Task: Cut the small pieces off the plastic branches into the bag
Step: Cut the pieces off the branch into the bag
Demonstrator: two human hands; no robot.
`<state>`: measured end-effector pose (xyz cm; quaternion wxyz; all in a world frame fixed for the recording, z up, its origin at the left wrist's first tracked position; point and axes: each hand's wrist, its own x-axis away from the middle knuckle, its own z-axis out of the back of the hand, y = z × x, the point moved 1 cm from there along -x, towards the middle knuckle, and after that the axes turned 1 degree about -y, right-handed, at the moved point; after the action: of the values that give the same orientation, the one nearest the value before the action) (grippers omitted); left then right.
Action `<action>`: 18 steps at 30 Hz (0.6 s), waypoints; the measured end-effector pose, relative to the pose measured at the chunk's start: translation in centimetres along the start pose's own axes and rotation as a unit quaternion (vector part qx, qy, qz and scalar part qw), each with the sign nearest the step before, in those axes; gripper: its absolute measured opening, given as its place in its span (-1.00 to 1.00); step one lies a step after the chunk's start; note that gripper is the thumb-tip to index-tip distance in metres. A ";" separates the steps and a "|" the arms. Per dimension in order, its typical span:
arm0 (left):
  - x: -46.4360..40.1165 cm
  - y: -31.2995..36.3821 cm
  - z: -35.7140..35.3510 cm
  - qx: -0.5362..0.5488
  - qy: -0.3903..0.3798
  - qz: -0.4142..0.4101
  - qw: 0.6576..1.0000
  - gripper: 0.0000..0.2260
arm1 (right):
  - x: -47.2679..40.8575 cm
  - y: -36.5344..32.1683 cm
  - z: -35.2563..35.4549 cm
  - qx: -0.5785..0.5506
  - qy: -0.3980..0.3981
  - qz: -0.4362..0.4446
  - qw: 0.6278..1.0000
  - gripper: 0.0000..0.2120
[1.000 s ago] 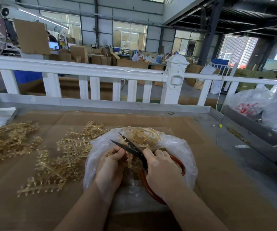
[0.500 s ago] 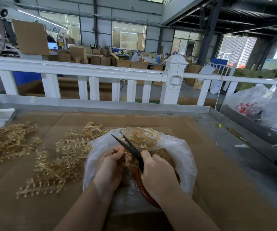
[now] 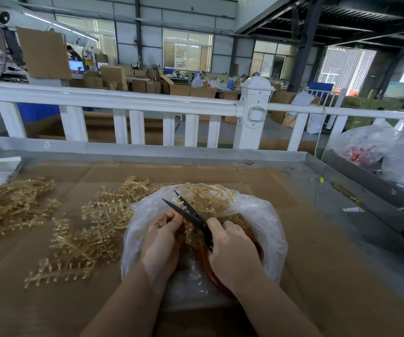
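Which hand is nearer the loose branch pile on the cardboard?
Left. The left hand sits at the bag's left edge, beside the branch pile. The right hand grips the scissors farther right, over the bag.

Bare forearms and hands [image 3: 162,242], sleeveless, ungloved

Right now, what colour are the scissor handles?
Reddish-orange handles with black blades, seen in the head view, gripped by the right hand.
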<state>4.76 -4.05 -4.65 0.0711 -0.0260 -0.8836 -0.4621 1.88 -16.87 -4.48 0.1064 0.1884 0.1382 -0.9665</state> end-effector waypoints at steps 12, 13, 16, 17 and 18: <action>-0.3 -0.1 0.2 -0.001 0.073 0.009 0.997 -0.81 | 0.6 0.1 -0.4 -0.001 0.052 0.012 0.999 -0.69; -0.4 -0.1 0.3 0.003 0.069 0.017 0.997 -0.83 | 0.7 0.1 -0.4 -0.001 0.053 0.016 0.998 -0.69; -0.6 0.0 0.6 0.010 0.070 0.032 0.997 -0.84 | 0.7 0.1 -0.4 -0.002 0.047 0.025 0.999 -0.66; -0.6 0.0 0.6 0.007 0.070 0.035 0.997 -0.83 | 0.7 0.1 -0.4 -0.002 0.048 0.027 0.998 -0.66; -0.6 0.1 0.6 0.003 0.069 0.036 0.997 -0.82 | 0.7 0.1 -0.3 -0.002 0.049 0.028 0.998 -0.66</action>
<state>5.29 -3.55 -5.00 0.1486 -0.0260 -0.8763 -0.4575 1.40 -16.93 -5.07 0.1265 0.2386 0.1400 -0.9526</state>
